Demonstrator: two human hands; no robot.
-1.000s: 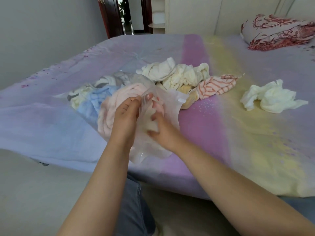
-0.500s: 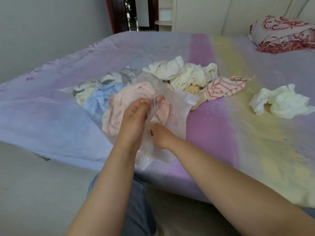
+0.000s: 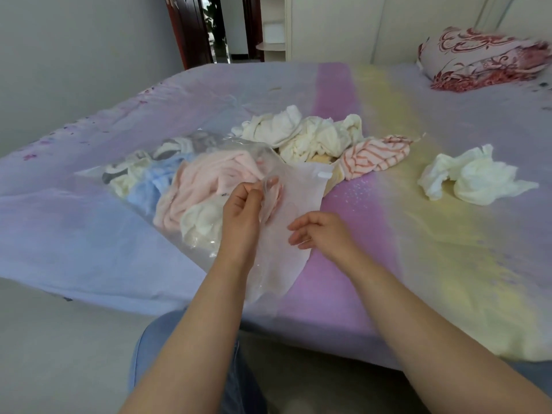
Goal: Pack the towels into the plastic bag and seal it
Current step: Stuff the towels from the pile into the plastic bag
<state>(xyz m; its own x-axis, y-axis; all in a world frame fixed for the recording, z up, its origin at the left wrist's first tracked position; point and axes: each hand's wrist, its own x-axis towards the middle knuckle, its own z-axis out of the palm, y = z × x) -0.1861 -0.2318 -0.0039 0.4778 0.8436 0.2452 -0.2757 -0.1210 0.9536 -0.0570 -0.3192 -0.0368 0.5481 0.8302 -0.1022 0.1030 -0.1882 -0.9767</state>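
Note:
A clear plastic bag [image 3: 301,186] lies on the bed, its mouth toward me. Inside it sit a pink towel [image 3: 209,180], a blue towel [image 3: 149,186] and cream and grey ones. My left hand [image 3: 242,204] pinches the upper flap of the bag's mouth. My right hand [image 3: 319,231] hovers over the lower flap with fingers loosely apart, holding nothing. Loose on the bed behind the bag are a heap of cream towels [image 3: 304,135], a red-striped towel [image 3: 373,153] and, further right, a white towel [image 3: 472,177].
The bed [image 3: 418,249] has a pastel purple, pink and yellow sheet; its near edge runs just in front of my knees. A red-patterned pillow [image 3: 484,58] lies at the far right. A doorway [image 3: 215,28] opens behind the bed.
My right hand has come out of the bag's mouth and now hovers open over the lower flap. My left hand still pinches the upper flap. A cream towel now shows near the mouth.

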